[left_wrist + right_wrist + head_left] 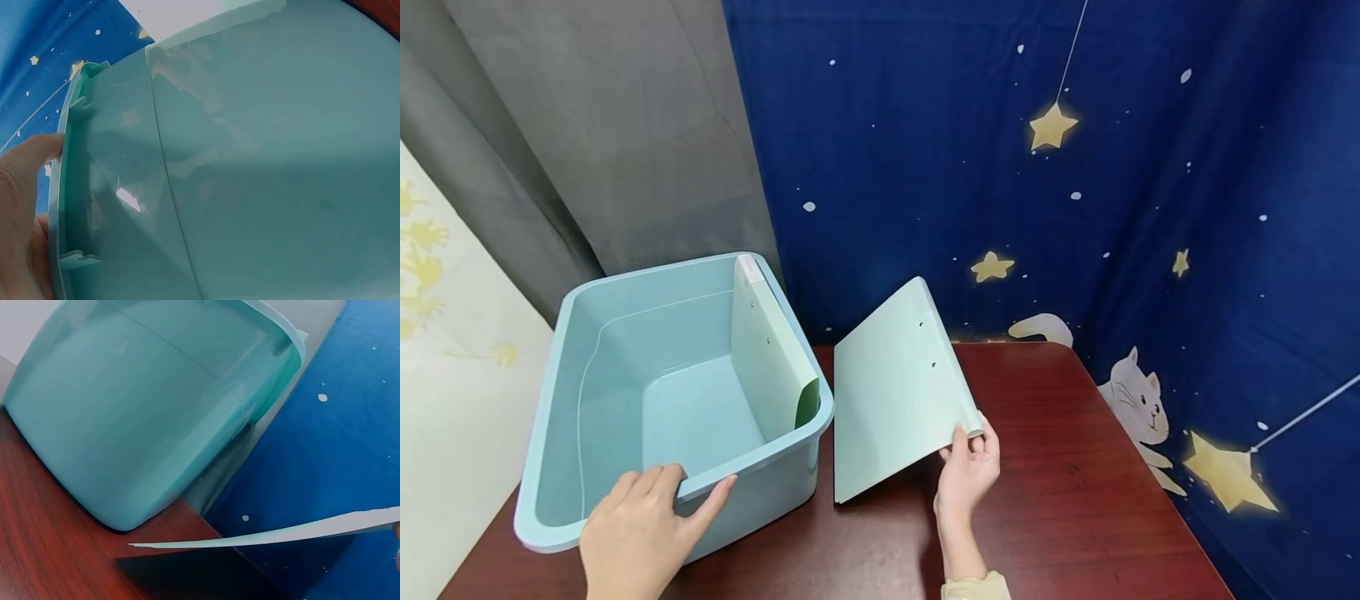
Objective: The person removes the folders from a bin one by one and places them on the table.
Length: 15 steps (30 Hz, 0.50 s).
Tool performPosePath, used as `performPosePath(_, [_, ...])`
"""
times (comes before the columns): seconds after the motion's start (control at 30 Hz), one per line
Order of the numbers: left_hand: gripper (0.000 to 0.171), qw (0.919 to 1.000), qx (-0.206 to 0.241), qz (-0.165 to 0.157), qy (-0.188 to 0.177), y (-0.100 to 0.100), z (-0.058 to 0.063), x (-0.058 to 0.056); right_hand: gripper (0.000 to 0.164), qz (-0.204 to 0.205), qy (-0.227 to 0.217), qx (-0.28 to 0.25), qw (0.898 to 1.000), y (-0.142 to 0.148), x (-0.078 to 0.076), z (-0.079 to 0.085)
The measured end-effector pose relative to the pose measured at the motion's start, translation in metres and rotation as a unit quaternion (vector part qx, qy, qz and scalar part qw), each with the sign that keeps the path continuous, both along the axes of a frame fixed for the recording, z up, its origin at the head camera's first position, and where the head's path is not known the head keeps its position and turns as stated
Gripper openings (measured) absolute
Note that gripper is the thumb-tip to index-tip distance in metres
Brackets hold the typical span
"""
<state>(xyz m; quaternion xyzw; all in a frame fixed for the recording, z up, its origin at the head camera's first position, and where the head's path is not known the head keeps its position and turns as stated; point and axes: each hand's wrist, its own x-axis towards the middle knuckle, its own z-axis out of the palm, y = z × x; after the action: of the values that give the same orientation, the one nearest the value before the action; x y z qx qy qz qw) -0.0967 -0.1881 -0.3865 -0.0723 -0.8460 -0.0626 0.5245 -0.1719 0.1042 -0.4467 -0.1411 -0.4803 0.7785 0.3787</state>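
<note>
My left hand grips the near rim of a light blue plastic tub, fingers over the inside and thumb along the outside. The left wrist view shows the thumb at the tub's rim. A pale green file folder is pinched at the near end of its spine by my right hand, tilted with its spine raised over the table. In the right wrist view the folder appears edge-on, beside the tub. Inside the tub, a second pale green folder stands upright against the right wall.
The tub stands on a reddish-brown wooden table, at its left. Behind the table hangs a dark blue curtain with stars and a cat, next to a grey curtain. A whitish cloth with yellow prints hangs at the left.
</note>
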Motion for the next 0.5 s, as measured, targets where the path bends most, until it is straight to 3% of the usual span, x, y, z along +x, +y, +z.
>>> performPosePath(0.27, [0.063,1.0000,0.001,-0.003,0.007,0.000,-0.001,-0.001,0.035,0.008,-0.001,0.013,1.000,-0.006,-0.001,-0.006])
performPosePath(0.5, [0.063,0.9998,0.000,-0.002,-0.018,-0.001,0.000,0.000,0.034,0.012,-0.004,0.016,1.000,-0.009,-0.002,-0.012])
